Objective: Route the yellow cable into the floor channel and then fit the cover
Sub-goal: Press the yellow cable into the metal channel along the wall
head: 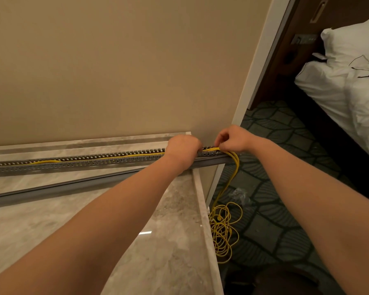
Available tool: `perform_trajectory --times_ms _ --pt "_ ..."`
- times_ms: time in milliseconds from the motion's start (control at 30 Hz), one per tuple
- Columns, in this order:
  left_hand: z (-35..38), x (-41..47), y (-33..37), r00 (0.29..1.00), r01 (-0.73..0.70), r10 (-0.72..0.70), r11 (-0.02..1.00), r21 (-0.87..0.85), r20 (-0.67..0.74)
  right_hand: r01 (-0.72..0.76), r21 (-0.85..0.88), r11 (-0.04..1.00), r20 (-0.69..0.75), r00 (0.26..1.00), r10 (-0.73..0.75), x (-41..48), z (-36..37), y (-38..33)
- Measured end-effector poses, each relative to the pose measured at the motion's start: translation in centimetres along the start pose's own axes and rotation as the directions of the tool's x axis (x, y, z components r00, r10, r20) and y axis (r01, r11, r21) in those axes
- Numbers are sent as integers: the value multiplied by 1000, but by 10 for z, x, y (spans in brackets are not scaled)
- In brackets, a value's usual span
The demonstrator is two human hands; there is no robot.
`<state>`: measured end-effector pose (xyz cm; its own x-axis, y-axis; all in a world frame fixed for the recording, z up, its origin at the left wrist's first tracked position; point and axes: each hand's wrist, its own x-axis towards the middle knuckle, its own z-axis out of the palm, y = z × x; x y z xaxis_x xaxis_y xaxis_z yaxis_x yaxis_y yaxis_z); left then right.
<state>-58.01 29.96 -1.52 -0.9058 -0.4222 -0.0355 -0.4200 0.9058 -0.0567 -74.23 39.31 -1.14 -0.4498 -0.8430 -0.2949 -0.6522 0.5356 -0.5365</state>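
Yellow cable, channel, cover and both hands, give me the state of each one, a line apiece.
Yellow cable: partly laid in channel, rest coiled on carpet.
Slotted channel: open, uncovered.
Cover strip: off, lying beside channel.
Left hand: pressing on channel.
Right hand: pinching cable at channel end.

We saw a marble worktop [162,241] running along the beige wall. On it lay a grey slotted channel [77,163] close to the wall, with a yellow cable [51,161] lying inside it. Just in front of the channel, a plain grey cover strip [51,191] rested flat on the worktop at a slight angle to it. Beyond the worktop's right edge, a loose coil of the same cable lay on the patterned carpet [285,209], near a scrap of clear plastic [240,195].
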Motion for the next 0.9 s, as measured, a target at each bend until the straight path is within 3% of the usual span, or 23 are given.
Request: perform_trajectory --times_ms 167,300,433,633,900 --pt "0 -1 1 1000 5 -5 1000 -1 1 -10 -50 999 8 1000 10 -7 -1 4" --pt "-1 0 4 999 36 -37 999 7 3 -46 -370 928 -70 997 21 -11 0 4" --pt "-3 0 11 998 58 -60 997 57 24 -147 -553 820 -170 984 62 -19 5 11" --pt "-10 2 21 995 70 -77 990 120 59 -191 -477 858 -162 978 129 -21 16 15" --pt "-12 5 23 995 84 -90 990 116 46 -96 -624 775 -117 993 28 -25 8 5"
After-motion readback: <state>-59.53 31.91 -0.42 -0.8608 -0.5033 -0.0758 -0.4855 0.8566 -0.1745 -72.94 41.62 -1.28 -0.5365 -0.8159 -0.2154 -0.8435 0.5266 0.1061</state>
